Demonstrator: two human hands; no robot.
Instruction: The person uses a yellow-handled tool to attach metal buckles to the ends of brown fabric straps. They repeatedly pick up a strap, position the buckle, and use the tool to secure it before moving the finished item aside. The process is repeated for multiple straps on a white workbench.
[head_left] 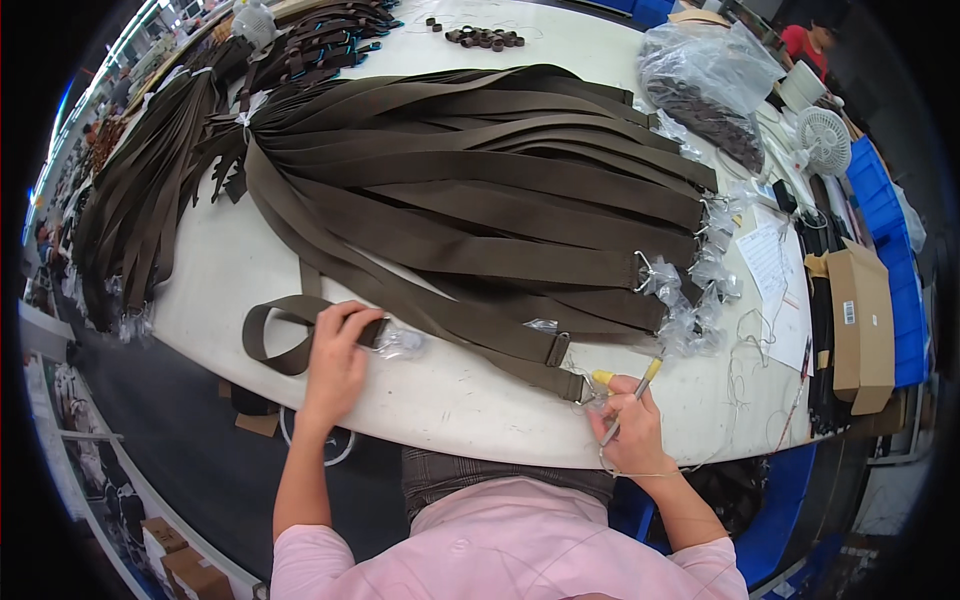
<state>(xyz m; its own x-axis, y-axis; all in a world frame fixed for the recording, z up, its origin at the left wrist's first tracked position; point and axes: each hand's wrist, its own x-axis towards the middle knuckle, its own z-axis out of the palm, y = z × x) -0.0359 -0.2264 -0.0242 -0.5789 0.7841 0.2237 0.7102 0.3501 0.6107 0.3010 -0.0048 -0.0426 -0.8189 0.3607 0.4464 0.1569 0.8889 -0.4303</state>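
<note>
A dark olive-brown webbing strap lies flat and matte near the front edge of the white worktop, with one metal slider buckle and one metal hook at its right end. The left hand grasps a loop of matching webbing, beside one plastic-wrapped fitting; whether loop and strap are one piece is unclear. The right hand, wearing one yellow finger cover, grips one slim grey tool close by the hook; whether it also pinches the hook is hard to tell. Behind spread two strap bundles, one central, one at left. Rightward are one clear plastic bag, one white fan and one cardboard carton.
</note>
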